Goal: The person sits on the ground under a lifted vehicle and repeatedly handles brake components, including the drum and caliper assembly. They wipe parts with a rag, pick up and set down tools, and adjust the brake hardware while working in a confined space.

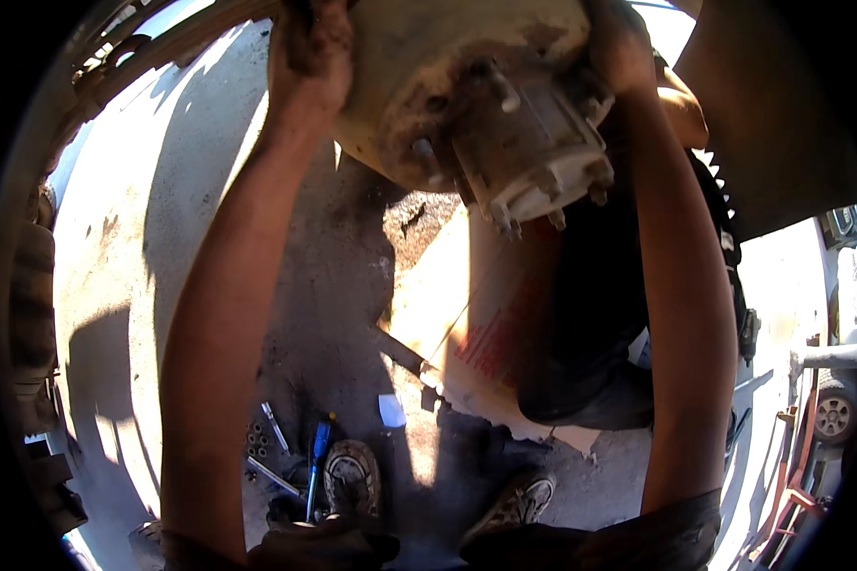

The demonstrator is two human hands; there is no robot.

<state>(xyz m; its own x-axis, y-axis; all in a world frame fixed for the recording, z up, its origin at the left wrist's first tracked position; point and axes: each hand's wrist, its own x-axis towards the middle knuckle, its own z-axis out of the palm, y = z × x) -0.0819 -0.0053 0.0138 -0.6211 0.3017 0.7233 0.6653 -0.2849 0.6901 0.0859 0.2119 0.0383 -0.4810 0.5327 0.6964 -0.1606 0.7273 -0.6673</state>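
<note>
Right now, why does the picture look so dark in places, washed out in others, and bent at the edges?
Head view: hard sunlight bleaches the concrete floor and the cardboard sheet; the wheel hub, both forearms and the tools sit in deep shadow; the fisheye lens curves the edges and blackens the corners.

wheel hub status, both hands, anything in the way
Left hand and right hand grip rusty wheel hub, either side. Tools on ground by the feet. Nothing between hands and hub.

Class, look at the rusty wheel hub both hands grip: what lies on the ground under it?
Under the wheel hub: a flattened cardboard sheet on concrete. A crouching person's dark clothing covers its right part.
</note>
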